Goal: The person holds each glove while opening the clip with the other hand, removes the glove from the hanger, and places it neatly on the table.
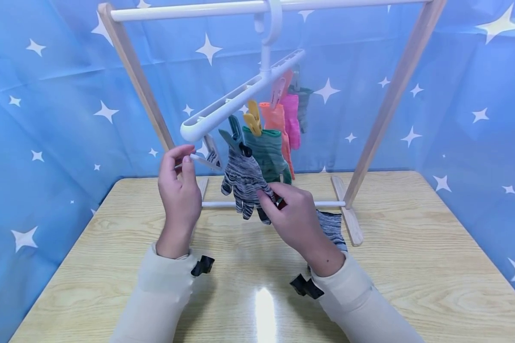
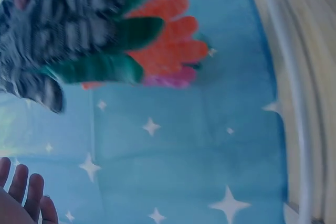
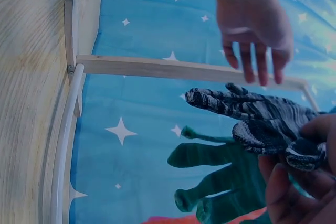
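Observation:
My right hand [image 1: 293,214] pinches the edge of a black-and-white knit glove [image 1: 244,176] between thumb and fingers. The glove hangs from a dark green clothespin [image 1: 233,136] under a white hanger [image 1: 227,105], its fingers pointing down. My left hand [image 1: 179,190] is raised at the hanger's near end, fingertips beside a grey clothespin [image 1: 211,155]; in the right wrist view its fingers [image 3: 257,61] hang loosely, holding nothing. Right behind the knit glove is a green glove [image 1: 266,152] under a yellow clothespin [image 1: 253,119].
Orange [image 1: 276,119] and pink [image 1: 291,119] gloves hang farther back, with a grey-green glove [image 1: 302,107] behind. The hanger hooks over the white bar [image 1: 189,10] of a wood-legged rack [image 1: 395,105]. Another black-and-white knit piece [image 1: 332,228] lies on the table [image 1: 412,267], partly behind my right wrist.

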`<state>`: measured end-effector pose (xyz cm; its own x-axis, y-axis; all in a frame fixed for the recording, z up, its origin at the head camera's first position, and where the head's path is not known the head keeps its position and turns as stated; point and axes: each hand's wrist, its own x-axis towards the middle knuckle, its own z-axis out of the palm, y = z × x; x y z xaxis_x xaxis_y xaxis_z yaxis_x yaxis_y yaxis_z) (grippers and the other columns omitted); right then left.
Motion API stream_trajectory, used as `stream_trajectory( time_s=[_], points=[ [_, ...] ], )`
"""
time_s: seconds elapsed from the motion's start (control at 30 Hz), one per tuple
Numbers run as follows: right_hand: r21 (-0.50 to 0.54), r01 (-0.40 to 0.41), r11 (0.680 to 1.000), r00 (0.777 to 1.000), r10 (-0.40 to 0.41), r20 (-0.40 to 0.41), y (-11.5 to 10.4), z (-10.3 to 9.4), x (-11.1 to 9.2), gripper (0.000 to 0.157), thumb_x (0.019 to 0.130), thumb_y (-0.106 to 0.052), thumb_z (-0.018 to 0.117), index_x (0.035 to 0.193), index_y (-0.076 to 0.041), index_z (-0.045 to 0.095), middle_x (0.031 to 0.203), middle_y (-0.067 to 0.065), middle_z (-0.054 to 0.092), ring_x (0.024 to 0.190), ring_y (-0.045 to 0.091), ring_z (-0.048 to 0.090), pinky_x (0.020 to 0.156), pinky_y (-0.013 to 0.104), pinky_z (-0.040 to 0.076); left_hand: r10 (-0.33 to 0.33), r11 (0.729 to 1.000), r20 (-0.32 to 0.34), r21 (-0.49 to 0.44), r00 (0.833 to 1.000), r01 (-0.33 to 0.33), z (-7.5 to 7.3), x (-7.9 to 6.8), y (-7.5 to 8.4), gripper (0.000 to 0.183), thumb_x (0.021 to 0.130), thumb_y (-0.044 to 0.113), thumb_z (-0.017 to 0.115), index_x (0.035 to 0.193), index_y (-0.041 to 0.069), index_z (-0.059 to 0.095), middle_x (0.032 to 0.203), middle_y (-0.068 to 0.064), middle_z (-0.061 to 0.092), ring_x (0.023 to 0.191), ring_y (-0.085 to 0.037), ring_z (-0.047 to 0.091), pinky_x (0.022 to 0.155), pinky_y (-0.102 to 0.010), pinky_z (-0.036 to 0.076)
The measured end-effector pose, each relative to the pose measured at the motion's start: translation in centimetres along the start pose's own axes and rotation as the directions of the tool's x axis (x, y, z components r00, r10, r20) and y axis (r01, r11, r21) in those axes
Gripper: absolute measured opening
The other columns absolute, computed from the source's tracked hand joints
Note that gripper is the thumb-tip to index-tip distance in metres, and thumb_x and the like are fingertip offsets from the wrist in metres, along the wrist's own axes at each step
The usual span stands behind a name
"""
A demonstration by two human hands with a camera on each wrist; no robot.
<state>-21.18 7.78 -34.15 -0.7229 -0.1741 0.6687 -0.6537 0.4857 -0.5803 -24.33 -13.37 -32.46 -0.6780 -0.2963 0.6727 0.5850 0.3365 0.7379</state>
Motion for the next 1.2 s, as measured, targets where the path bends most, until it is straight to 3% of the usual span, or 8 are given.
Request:
stream_trajectory(
  time_s=[0.2,0.43,0.67,0.8,0.9,1.07,1.2],
  points=[
    [-0.014,-0.003,1.000,1.000,0.004,0.001,0.2,-0.1,0.0,0.045,0.098,-0.017,0.064,0.060,-0.016,0.039,0.053,-0.002,0.033,0.043,0.013,0.032,0.044,0.024,0.030,0.017,0.996,0.034,-0.089,0.999,-0.014,1.0,0.1,1.3,0.025,0.100,0.007,0.047,0.119,-0.004,0.059,0.115,-0.014,0.062,0.108,-0.026,0.056,0.088,-0.028,0.044],
    [-0.008,-0.002,1.000,1.000,0.002,0.010,0.5,-0.1,0.0,0.045,0.099,-0.018,0.062,0.059,-0.016,0.040,0.052,-0.004,0.035,0.042,0.011,0.034,0.041,0.024,0.031,-0.012,0.989,0.060,-0.149,0.998,0.021,1.8,-0.1,2.4,0.025,0.103,0.010,0.051,0.120,-0.006,0.058,0.115,-0.012,0.063,0.109,-0.014,0.059,0.094,-0.030,0.046],
    [-0.009,-0.004,1.000,1.000,0.004,0.025,0.4,-0.1,0.0,0.045,0.099,-0.019,0.062,0.060,-0.016,0.040,0.052,-0.002,0.035,0.042,0.011,0.034,0.042,0.024,0.031,-0.033,0.966,0.111,-0.253,0.993,0.061,2.5,0.0,3.6,0.028,0.106,0.013,0.047,0.127,-0.002,0.057,0.114,-0.013,0.063,0.109,-0.022,0.059,0.098,-0.034,0.047],
    [-0.021,-0.015,1.000,0.999,0.016,0.037,0.3,0.0,0.0,0.044,0.100,-0.019,0.061,0.060,-0.016,0.041,0.053,-0.002,0.036,0.043,0.015,0.037,0.043,0.024,0.032,-0.060,0.942,0.159,-0.319,0.985,0.109,2.5,0.0,4.2,0.034,0.107,0.016,0.045,0.137,0.005,0.055,0.125,-0.014,0.064,0.122,-0.026,0.060,0.111,-0.039,0.043],
    [-0.032,-0.019,0.999,0.999,0.020,0.047,0.2,0.1,-0.1,0.043,0.099,-0.020,0.062,0.061,-0.016,0.042,0.054,-0.004,0.037,0.044,0.014,0.038,0.044,0.024,0.034,-0.108,0.937,0.203,-0.307,0.973,0.168,2.4,0.0,4.5,0.036,0.108,0.020,0.044,0.141,0.009,0.053,0.132,-0.009,0.062,0.125,-0.024,0.058,0.115,-0.041,0.039],
    [-0.032,-0.014,0.999,0.999,0.015,0.048,0.2,0.4,-0.3,0.043,0.099,-0.019,0.063,0.062,-0.016,0.042,0.055,-0.004,0.037,0.044,0.008,0.036,0.042,0.023,0.034,-0.164,0.917,0.276,-0.312,0.947,0.250,2.6,0.3,4.9,0.038,0.108,0.022,0.042,0.141,0.005,0.051,0.140,-0.009,0.058,0.132,-0.022,0.055,0.119,-0.042,0.035],
    [-0.025,-0.006,1.000,0.999,0.007,0.040,0.1,0.5,-0.2,0.044,0.099,-0.018,0.063,0.061,-0.016,0.040,0.054,-0.003,0.036,0.043,0.005,0.033,0.041,0.023,0.032,-0.166,0.899,0.301,-0.345,0.939,0.270,2.8,0.7,5.1,0.038,0.109,0.020,0.039,0.141,0.002,0.051,0.140,-0.015,0.057,0.136,-0.025,0.051,0.119,-0.043,0.035]
  ],
)
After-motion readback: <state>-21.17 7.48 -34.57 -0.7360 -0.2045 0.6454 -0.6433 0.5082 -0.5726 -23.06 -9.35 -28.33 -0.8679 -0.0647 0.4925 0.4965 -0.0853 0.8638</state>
